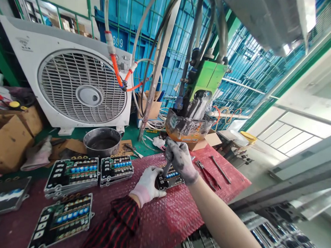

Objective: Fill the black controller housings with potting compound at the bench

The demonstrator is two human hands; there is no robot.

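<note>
Red bubble wrap (170, 220): spread over the surface (13, 239), slightly rumpled, with boards and hand tools lying on it.

Left hand (147, 186): white fabric glove with a pink cuff, below a red-and-black striped sleeve (112, 230). Its grip is open, the fingers spread and lying low, and the fingertips (161, 193) touch the near edge of the small circuit board.

Right hand (181, 160): grey-soiled glove on a bare forearm (223, 217). Its grip is closed around a slim grey hand tool (166, 169), whose lower end points down at the board.

Small circuit board (170, 180): flat on the wrap, just beyond the left hand and below the right, partly hidden by both.

Larger circuit boards (71, 175): two stacks side by side left of the hands, and a single board (58, 224) nearer the person, all with rows of blue components.

Loose tools: pliers (208, 175) and a steel rod (220, 169) lie side by side, right of the right hand.

Behind the surface: an orange-stained bowl (188, 128) sits under a hose-fed dispensing head (199, 105), near the right hand. Further left stand a dark-stained steel pot (102, 142), a white outdoor air-conditioner unit (80, 87) and cardboard boxes (8, 141).
</note>
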